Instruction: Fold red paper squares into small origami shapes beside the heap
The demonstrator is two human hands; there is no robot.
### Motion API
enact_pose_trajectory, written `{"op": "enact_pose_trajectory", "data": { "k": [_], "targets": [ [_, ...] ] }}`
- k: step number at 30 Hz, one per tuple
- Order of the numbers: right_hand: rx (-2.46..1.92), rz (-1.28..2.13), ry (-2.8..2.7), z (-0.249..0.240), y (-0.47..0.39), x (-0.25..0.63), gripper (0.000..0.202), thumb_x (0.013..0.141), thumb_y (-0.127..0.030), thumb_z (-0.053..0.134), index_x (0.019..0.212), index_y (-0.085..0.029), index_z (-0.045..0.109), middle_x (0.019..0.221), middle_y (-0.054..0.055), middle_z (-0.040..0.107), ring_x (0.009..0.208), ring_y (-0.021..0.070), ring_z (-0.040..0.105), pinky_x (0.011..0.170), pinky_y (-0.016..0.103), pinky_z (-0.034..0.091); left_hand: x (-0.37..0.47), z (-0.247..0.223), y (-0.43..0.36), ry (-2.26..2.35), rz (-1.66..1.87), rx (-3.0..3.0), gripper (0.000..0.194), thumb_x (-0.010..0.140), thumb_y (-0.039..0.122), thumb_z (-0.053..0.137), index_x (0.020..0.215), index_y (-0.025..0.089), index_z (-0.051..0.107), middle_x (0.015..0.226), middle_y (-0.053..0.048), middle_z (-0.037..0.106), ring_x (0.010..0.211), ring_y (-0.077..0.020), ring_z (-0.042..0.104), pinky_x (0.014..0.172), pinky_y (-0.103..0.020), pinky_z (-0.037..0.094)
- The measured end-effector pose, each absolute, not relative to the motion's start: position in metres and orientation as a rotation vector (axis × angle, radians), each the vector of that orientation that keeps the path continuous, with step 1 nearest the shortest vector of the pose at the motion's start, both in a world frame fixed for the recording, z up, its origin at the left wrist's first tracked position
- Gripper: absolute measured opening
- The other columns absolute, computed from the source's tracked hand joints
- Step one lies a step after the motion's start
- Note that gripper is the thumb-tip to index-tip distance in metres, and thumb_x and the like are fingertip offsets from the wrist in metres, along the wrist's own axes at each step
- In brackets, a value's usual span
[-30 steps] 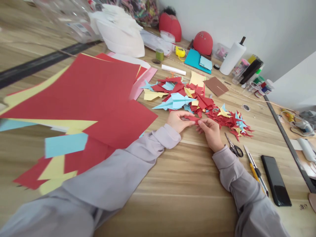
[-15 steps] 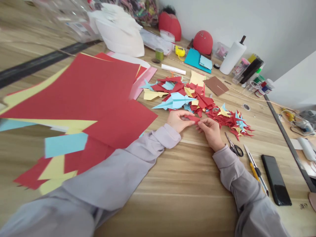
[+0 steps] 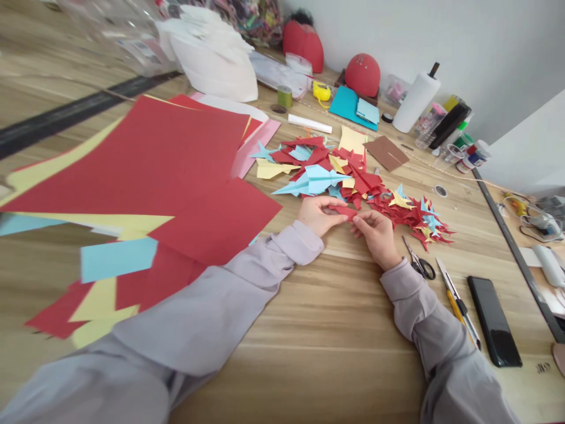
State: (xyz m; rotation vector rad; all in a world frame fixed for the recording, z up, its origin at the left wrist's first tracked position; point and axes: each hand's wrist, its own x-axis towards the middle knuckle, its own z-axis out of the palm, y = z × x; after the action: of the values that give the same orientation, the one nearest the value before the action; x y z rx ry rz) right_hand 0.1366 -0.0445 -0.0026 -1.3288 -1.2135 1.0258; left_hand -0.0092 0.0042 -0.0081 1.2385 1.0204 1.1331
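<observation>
A small folded piece of red paper (image 3: 345,211) is pinched between my two hands, just above the wooden table. My left hand (image 3: 318,215) grips its left part with thumb and fingers. At its right end, the thumb and fingertips of my right hand (image 3: 374,235) are closed on it. Right behind my hands lies a heap of folded red, blue and yellow paper pieces (image 3: 366,182), with a larger light blue paper plane (image 3: 314,180) on its near side. My fingers hide part of the red piece.
Large red paper sheets (image 3: 132,159) and smaller coloured pieces spread at left. Scissors (image 3: 419,262), a utility knife (image 3: 457,303) and a black phone (image 3: 494,321) lie at right. Along the back stand a yellow tape measure (image 3: 321,91), a white roll (image 3: 416,101) and several jars.
Almost nothing differs. Both hands stay in place on the red paper, with at most a tiny shift of the fingers.
</observation>
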Motion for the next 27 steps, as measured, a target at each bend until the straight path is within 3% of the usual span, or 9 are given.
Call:
{"op": "enact_pose_trajectory", "data": {
  "k": [11, 17, 21, 27],
  "targets": [
    [-1.332, 1.017, -1.206, -0.0024, -0.0446, 0.1355, 0.022, 0.069, -0.036, 0.069, 0.069, -0.016, 0.06, 0.054, -0.001, 0.062, 0.047, 0.0107, 0.055, 0.046, 0.023, 0.044, -0.0097, -0.0023, 0.0023, 1.079, 1.115, 1.247, 0.033, 0.048, 0.014, 0.078, 0.08, 0.011, 0.072, 0.073, -0.004, 0.07, 0.058, -0.0121, 0.06, 0.06, -0.026, 0.053],
    [-1.255, 1.074, -1.094, -0.0036, -0.0437, 0.1367, 0.032, 0.066, -0.037, 0.072, 0.085, -0.02, 0.052, 0.06, -0.003, 0.065, 0.049, 0.0119, 0.059, 0.046, 0.023, 0.047, -0.0092, -0.0022, 0.0022, 1.035, 1.119, 1.195, 0.033, 0.047, 0.013, 0.077, 0.079, 0.011, 0.071, 0.07, -0.004, 0.069, 0.059, -0.0132, 0.062, 0.061, -0.027, 0.054],
    [-1.244, 1.097, -1.076, -0.0033, -0.0435, 0.1366, 0.031, 0.069, -0.041, 0.069, 0.085, -0.02, 0.052, 0.06, -0.004, 0.064, 0.049, 0.0108, 0.059, 0.046, 0.022, 0.048, -0.0094, -0.0033, 0.0029, 1.034, 1.126, 1.195, 0.033, 0.046, 0.014, 0.077, 0.078, 0.012, 0.072, 0.069, -0.004, 0.069, 0.058, -0.0138, 0.061, 0.06, -0.027, 0.054],
    [-1.264, 1.077, -1.176, -0.0009, -0.0454, 0.1346, 0.037, 0.062, -0.035, 0.076, 0.086, -0.02, 0.053, 0.063, -0.004, 0.062, 0.056, 0.0102, 0.059, 0.049, 0.021, 0.046, -0.0102, -0.009, 0.0036, 0.974, 1.136, 1.253, 0.034, 0.047, 0.02, 0.077, 0.08, 0.011, 0.072, 0.074, -0.006, 0.07, 0.06, -0.0129, 0.06, 0.06, -0.026, 0.052]
  ]
}}
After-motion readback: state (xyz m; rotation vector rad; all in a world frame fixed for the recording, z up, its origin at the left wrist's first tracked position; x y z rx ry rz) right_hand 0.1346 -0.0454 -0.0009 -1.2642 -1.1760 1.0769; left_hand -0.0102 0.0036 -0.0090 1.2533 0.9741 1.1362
